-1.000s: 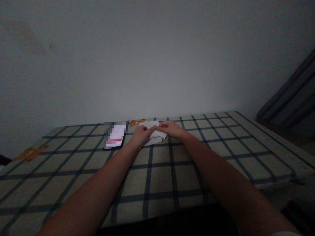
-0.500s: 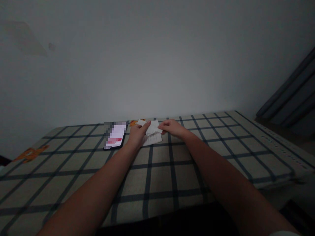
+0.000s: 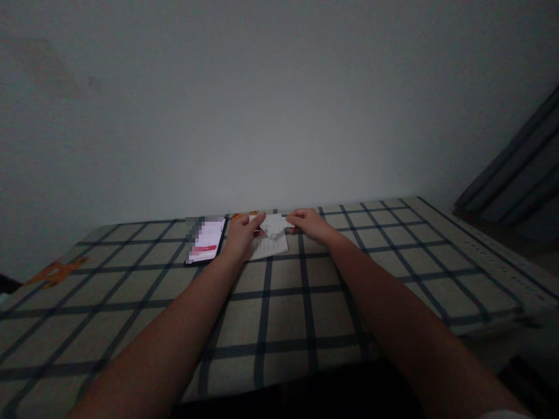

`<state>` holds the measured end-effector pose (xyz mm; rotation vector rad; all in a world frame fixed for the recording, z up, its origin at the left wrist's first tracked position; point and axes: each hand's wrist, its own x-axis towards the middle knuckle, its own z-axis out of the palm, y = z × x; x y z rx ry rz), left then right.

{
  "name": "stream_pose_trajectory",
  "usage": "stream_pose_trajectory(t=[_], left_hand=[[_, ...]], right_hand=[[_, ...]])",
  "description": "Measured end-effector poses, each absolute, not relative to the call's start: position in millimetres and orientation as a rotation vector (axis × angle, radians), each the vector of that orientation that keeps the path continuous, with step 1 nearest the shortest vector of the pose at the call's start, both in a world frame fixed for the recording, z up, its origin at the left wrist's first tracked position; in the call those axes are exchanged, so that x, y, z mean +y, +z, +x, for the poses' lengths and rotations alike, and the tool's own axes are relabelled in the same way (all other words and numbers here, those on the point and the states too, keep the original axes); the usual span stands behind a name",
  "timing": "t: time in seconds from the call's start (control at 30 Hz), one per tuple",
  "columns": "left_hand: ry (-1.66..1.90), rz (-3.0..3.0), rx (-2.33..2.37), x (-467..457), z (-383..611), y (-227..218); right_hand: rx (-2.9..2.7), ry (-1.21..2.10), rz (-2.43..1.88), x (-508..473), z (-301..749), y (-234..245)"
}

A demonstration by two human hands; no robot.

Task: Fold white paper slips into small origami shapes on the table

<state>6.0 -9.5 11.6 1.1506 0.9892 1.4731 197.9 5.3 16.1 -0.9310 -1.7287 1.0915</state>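
Between my two hands is a small piece of white paper, folded or creased, with faint marks on it. My left hand pinches its left side between thumb and fingers. At the paper's right corner, my right hand grips it with the fingertips. Beneath it, a larger white sheet with printed or written lines lies on the checked tablecloth. My left hand partly covers that sheet's left side.
A phone with a lit screen lies left of my left hand, part of it pixelated. The table meets a pale wall at the back. A dark grey curtain hangs at the far right.
The held paper has shifted and its angle has changed between my hands. My right hand has moved slightly up and right; my left hand has moved slightly left.
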Motion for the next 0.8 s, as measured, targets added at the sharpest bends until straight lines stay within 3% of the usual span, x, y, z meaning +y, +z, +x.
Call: stream_pose_trajectory(t=[0.8], left_hand=[[1.098,1.315,0.881,-9.6,7.0,5.3]], right_hand=[[-1.282,1.265,-0.810,23.5,207.5,8.0]])
